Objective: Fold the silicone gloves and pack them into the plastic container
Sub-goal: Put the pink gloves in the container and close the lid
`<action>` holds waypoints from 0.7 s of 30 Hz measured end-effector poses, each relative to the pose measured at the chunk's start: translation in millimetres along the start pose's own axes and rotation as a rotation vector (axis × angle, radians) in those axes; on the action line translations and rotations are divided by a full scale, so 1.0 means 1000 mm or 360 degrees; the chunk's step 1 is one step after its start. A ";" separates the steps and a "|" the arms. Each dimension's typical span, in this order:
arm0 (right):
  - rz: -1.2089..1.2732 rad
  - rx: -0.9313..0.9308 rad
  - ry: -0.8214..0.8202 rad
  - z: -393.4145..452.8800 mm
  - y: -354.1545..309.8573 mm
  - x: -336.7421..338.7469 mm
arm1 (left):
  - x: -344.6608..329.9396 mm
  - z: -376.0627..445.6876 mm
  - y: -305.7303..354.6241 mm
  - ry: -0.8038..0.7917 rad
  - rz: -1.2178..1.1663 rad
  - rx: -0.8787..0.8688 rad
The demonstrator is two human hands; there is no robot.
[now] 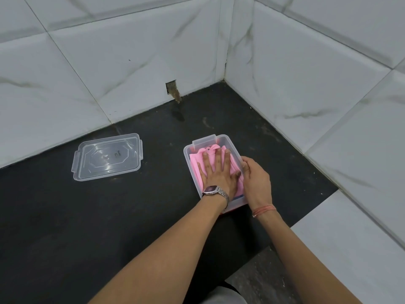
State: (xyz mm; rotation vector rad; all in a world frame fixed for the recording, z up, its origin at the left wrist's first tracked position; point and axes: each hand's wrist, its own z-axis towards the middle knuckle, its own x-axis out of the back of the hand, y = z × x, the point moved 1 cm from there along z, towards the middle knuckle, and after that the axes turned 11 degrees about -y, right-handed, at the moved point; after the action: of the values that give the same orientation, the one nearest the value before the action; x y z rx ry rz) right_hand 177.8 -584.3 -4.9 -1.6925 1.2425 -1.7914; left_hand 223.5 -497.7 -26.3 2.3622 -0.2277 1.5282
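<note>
Item: two bare forearms, entering from the near edge and reaching toward the clear rectangular plastic container (188, 152), the landmark for this entry.

Item: silver metal wristwatch (213, 190) on the left wrist, at the container's near rim. Thin orange thread band (264, 210) on the right wrist, just beyond the container's near right corner.

Item: left hand (218, 171), flat, palm down, fingers spread wide, lying on the folded pink silicone gloves (195, 164) inside the container. It grips nothing; it presses on top.

Item: right hand (255, 177), at the container's right side, fingers curled over the right wall and closed on the rim.

Item: folded pink silicone gloves, lying inside the container and filling most of its floor. A small hanging loop shows at the far end, just past the left fingertips. Number of layers cannot be told.

Item: container, standing open on the black stone desk (87, 216), near the desk's right edge. A clip flap stands up at its far short side.

Item: clear rectangular plastic lid (107, 157), lying flat on the desk well to the left of the container, apart from it, with clip flaps at its short ends.

Item: white marble-veined tiled walls (109, 62), behind and to the right of the container, meeting in a corner. A small square hole (171, 86) in the back wall sits beyond the container, at desk level.
</note>
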 end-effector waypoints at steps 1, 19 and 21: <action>-0.0002 -0.0001 0.0000 0.000 0.000 0.000 | -0.001 0.001 0.000 -0.0023 -0.0017 -0.0008; -0.0131 0.0003 -0.0017 0.002 0.001 -0.001 | -0.003 0.009 -0.001 -0.0252 -0.0204 -0.0060; -0.0362 0.0044 -0.0002 0.002 -0.002 0.000 | 0.002 0.007 0.000 -0.0319 -0.0260 -0.0056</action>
State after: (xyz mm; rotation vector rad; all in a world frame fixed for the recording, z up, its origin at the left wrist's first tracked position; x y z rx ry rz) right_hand 180.2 -584.1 -4.0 -1.8831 1.0549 -1.9249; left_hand 230.1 -499.6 -27.2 2.4403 -0.1029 1.2057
